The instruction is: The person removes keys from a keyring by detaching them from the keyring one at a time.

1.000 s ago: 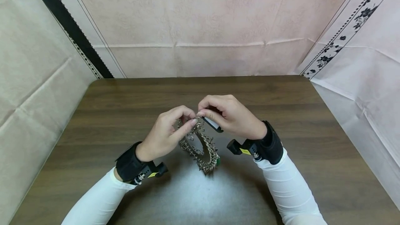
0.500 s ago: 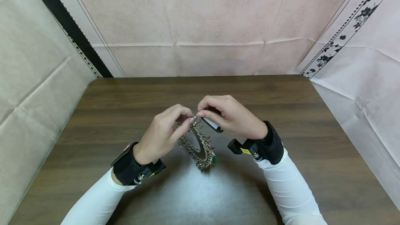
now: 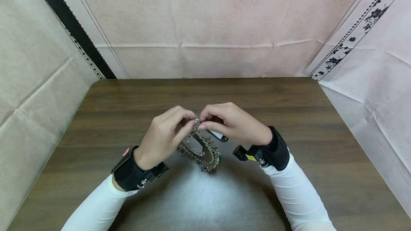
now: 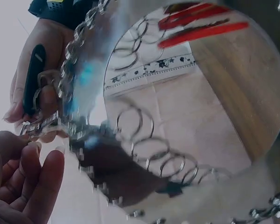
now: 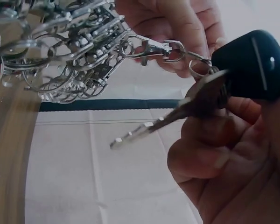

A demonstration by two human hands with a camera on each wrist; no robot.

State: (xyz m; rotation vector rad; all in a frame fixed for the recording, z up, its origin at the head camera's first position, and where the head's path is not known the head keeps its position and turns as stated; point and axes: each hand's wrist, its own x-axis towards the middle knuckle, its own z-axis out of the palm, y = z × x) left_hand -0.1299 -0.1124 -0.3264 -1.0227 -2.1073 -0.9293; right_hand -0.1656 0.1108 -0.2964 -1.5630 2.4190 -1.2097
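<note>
Key [image 5: 203, 98] w/ dark fob [image 5: 252, 65]: held above counter [image 3: 128, 99]; R hand [image 3: 232, 126] clamped on it. Key ring [image 5: 191, 70] lies at clasp [image 5: 154, 48]; engagement: can't tell. L hand [image 3: 163, 131]: fingertips together, pinching clasp end. Rec.: steady clasp w/ L, align ring sq. w/ R, keep blade clear of hanging metal-ring bundle [image 5: 91, 46].

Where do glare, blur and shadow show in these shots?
Head: pale glare on the tabletop, arm shadows beside it; left wrist: washed-out upper left, reflections in the mirror-like disc; right wrist: key slightly soft, right hand shaded.
</note>
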